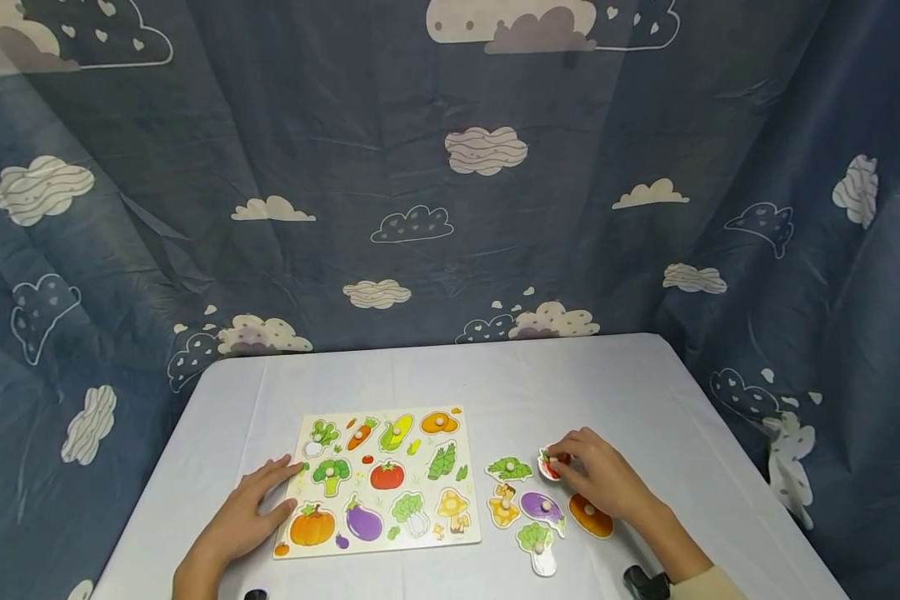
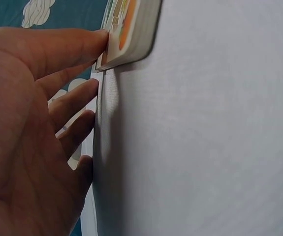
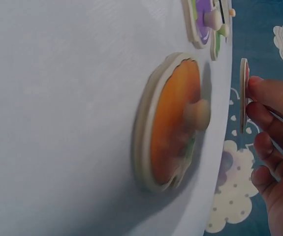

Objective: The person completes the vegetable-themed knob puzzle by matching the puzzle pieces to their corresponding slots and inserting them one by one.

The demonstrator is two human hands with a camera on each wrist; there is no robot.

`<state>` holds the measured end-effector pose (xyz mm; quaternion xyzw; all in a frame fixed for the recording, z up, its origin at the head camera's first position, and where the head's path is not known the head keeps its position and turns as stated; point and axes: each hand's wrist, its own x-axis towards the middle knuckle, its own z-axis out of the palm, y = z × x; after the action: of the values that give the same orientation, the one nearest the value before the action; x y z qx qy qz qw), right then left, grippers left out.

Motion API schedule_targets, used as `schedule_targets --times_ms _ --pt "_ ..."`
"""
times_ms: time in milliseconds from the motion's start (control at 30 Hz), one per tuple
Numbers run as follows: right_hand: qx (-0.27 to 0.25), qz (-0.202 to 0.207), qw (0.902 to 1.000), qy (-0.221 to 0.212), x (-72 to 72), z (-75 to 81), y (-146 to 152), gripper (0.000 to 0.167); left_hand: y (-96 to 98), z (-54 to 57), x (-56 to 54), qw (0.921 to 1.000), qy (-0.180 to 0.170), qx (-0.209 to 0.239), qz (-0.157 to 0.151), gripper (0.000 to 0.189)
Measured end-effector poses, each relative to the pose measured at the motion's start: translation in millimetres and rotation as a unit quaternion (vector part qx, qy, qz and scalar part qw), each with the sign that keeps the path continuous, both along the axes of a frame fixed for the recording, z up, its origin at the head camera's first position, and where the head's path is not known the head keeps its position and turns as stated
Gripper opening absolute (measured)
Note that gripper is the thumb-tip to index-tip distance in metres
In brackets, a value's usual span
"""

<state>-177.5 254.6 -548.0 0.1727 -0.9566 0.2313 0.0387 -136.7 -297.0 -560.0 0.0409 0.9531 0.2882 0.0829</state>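
My right hand (image 1: 596, 475) pinches a red tomato puzzle piece (image 1: 546, 467) between thumb and fingertips. In the right wrist view that piece (image 3: 243, 98) stands edge-on, clear of the table. Close below the hand lies an orange pumpkin piece (image 1: 591, 518) with a knob. My left hand (image 1: 243, 512) rests at the left edge of the vegetable puzzle board (image 1: 386, 542), fingers extended. The left wrist view has the thumb (image 2: 82, 46) on the board's corner, the other fingers loosely spread. Several pictures on the board, such as the carrot (image 1: 362, 434) and corn (image 1: 396, 433), carry knobs.
Between board and right hand lie loose pieces: green peas (image 1: 508, 468), mushrooms (image 1: 503, 507), an eggplant (image 1: 542, 507) and a cabbage (image 1: 537, 546). White cloth covers the table (image 1: 570, 383). A dark cloud-patterned curtain (image 1: 390, 108) hangs behind and at both sides.
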Motion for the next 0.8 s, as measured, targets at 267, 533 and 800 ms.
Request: schedule_targets --times_ms 267,533,800 --pt "-0.027 0.001 0.9994 0.022 -4.2 5.2 -14.6 0.013 -0.7 -2.0 -0.5 1.0000 -0.009 -0.003 0.001 0.059" --pt "-0.048 -0.001 0.9983 0.033 -12.2 12.1 -40.4 0.015 0.3 1.4 -0.1 0.9999 -0.008 -0.007 -0.001 0.058" --pt "-0.061 0.021 0.9970 0.044 -16.1 17.1 -67.2 0.015 0.5 -1.9 -0.2 1.0000 -0.004 -0.002 -0.006 0.057"
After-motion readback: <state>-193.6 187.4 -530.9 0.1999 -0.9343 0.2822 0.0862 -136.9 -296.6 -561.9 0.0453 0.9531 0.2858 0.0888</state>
